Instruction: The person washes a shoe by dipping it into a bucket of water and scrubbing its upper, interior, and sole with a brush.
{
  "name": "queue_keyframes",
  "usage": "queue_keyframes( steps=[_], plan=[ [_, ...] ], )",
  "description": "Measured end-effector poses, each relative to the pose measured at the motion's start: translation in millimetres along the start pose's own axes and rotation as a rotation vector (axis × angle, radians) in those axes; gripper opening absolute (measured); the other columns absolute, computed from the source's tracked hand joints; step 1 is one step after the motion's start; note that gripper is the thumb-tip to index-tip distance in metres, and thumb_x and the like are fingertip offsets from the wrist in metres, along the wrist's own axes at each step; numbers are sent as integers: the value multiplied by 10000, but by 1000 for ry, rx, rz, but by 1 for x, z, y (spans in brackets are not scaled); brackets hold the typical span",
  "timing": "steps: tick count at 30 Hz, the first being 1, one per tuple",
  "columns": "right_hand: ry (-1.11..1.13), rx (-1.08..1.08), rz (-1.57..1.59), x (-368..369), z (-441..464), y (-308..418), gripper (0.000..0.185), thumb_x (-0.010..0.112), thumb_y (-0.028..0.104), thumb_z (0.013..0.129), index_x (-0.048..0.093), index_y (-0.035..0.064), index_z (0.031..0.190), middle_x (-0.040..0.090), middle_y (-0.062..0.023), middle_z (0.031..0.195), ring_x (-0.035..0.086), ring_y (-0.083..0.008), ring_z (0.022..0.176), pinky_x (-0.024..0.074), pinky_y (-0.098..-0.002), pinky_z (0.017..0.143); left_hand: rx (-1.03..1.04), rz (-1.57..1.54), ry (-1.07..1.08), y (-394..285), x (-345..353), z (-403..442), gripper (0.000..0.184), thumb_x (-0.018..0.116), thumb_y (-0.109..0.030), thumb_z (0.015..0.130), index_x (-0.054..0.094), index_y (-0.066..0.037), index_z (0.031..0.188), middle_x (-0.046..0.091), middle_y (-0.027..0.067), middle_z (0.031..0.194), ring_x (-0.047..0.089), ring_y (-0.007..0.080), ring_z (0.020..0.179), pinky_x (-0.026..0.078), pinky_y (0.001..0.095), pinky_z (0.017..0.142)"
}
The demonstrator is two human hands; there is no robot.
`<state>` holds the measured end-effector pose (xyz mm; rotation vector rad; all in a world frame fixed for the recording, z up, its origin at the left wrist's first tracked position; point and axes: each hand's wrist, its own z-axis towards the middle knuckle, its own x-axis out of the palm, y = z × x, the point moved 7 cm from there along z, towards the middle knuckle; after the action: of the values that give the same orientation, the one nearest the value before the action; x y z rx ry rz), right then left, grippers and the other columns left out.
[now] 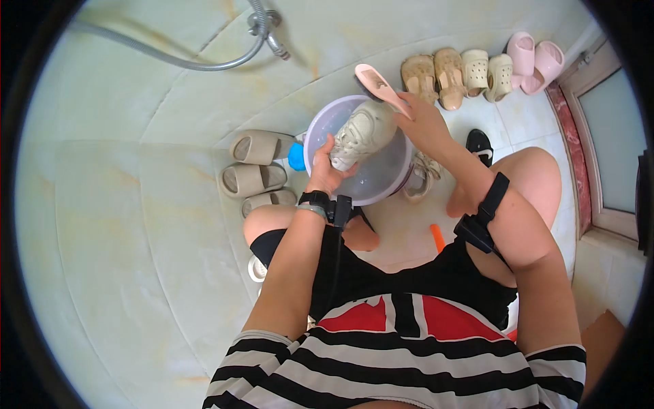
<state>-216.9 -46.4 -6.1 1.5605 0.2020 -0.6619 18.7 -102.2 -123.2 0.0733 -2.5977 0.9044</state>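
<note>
Between the left hand (325,174) and the right hand (424,128), an off-white lace-up sneaker (368,129) was held tilted over a round, pale lavender plastic basin (381,196). The left hand grasped the sneaker at its near end, the thumb laid along its side. The right hand was closed around the handle of a pale pink brush with dark bristles (381,88), whose head reached out past the fingers, bristles turned toward the sneaker's far end; whether they touched it could not be told. Cloudy liquid lay in the basin under both hands.

Just left of the left hand, a bright blue object (296,157) sat against the basin's outer side, and farther left stood several greyish-beige open-toed slides (251,180). Below the right hand, a second off-white sneaker (417,183) rested on the floor beside the basin. Beyond the right hand, along the wall, ran a row of footwear: tan closed-toe clogs (449,73), cream clogs with holes (475,68) and pale pink slides (547,67). Well beyond the left hand, a silver flexible metal hose (211,67) curved up to a wall fitting (264,24).
</note>
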Motion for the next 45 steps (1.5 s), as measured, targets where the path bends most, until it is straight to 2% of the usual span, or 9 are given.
queue_keyframes(
  steps=[3, 6, 12, 16, 23, 32, 40, 43, 45],
  plan=[
    [-109, -111, 72, -4, -2, 17, 451, 576, 221, 824, 544, -9, 1211, 637, -235, 1045, 607, -388, 959, 467, -427, 837, -8, -250, 95, -2, 3, -4, 446, 493, -517, 908, 584, -157, 1156, 595, 44, 1207, 518, 259, 1106, 389, 479, 874],
    [-108, -87, 205, 0, 0, 15, 458, 598, 231, 829, 547, -9, 1217, 650, -211, 986, 630, -339, 887, 478, -388, 779, 0, -444, 154, -4, 5, -9, 409, 455, -484, 906, 583, -198, 1168, 593, 38, 1209, 512, 247, 1095, 403, 472, 851],
    [-83, 9, 373, -2, -8, 30, 405, 597, 151, 876, 547, 24, 1257, 586, -14, 777, 516, -67, 648, 421, -228, 584, -14, -647, 164, -4, 0, -17, 387, 427, -437, 880, 577, -229, 1170, 592, 15, 1197, 505, 220, 1067, 442, 416, 766],
    [-72, -29, 414, 3, -9, 31, 403, 593, 140, 881, 541, 20, 1263, 572, -3, 770, 506, -71, 648, 424, -231, 591, 7, -737, 313, -15, 0, -18, 402, 446, -463, 863, 573, -215, 1154, 583, 13, 1183, 509, 216, 1044, 453, 394, 728],
    [-82, -99, 449, 1, -13, 39, 409, 592, 174, 909, 517, 19, 1279, 519, 47, 738, 463, -28, 572, 366, -180, 485, 3, -692, 265, -51, 6, -35, 412, 471, -532, 833, 596, -246, 1102, 605, -28, 1122, 524, 204, 1004, 438, 394, 721],
    [-49, -64, 590, -2, -33, 69, 437, 559, 236, 950, 474, 33, 1328, 527, 22, 846, 476, -54, 665, 426, -202, 590, 40, -492, 504, -56, 15, -27, 459, 466, -563, 830, 576, -225, 1121, 603, 25, 1112, 528, 253, 992, 432, 420, 703],
    [164, -241, 238, 42, -55, 129, 393, 453, 229, 996, 475, 79, 1359, 484, -50, 657, 437, -99, 594, 415, -241, 578, 13, -534, 228, -21, -17, 16, 527, 394, -613, 831, 566, -224, 1143, 591, 30, 1132, 536, 255, 964, 425, 413, 681],
    [206, -17, 309, 74, -40, 73, 361, 449, 224, 1004, 523, 85, 1329, 435, 31, 602, 401, -46, 529, 353, -213, 501, -15, -471, 190, -8, -38, 19, 532, 392, -613, 828, 566, -226, 1148, 593, 32, 1131, 536, 260, 969, 412, 403, 672],
    [198, 7, 251, 90, -33, 38, 360, 459, 244, 995, 543, 83, 1305, 467, -1, 601, 435, -76, 516, 366, -241, 487, -41, -435, 148, 2, -52, 19, 550, 387, -617, 828, 565, -221, 1165, 596, 40, 1136, 535, 268, 975, 413, 404, 675]
  ],
)
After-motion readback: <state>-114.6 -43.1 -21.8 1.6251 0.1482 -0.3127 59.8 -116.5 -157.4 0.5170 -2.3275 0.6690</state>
